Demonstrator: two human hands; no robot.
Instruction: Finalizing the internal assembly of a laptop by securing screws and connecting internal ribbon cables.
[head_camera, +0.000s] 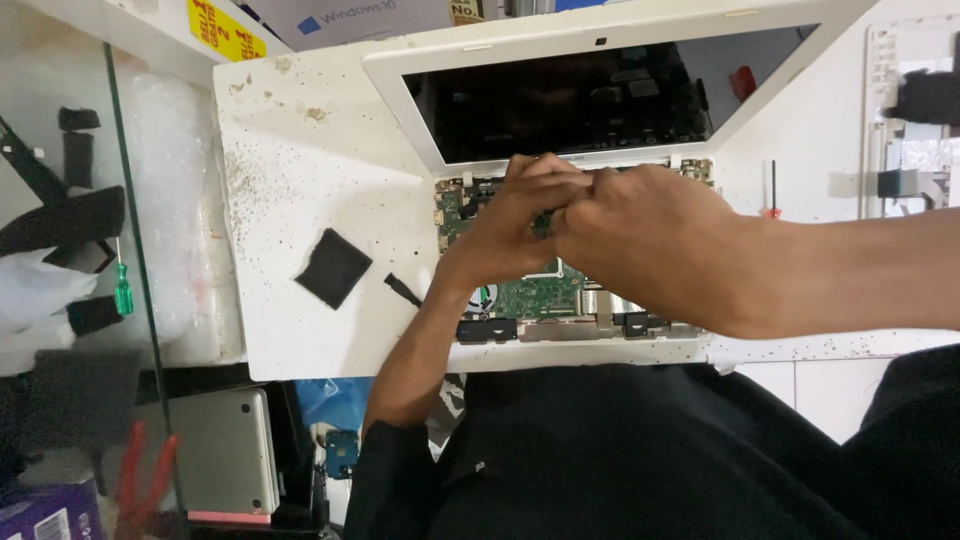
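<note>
Closest to the camera: an opened-up white laptop (600, 345) lying on the speckled white worktop (300, 140). Its bottom half is uncovered, so the green circuit board (535, 295) is showing. That part's done. Both hands are bunched together over the board near the hinge, left hand (510, 225) and right hand (640, 235) touching; can't tell what the fingers are pinching, if anything. Left of them sit a black square pad (334, 267) and a small black bit (402, 289). Behind, the dark screen (590, 95) stands open.
</note>
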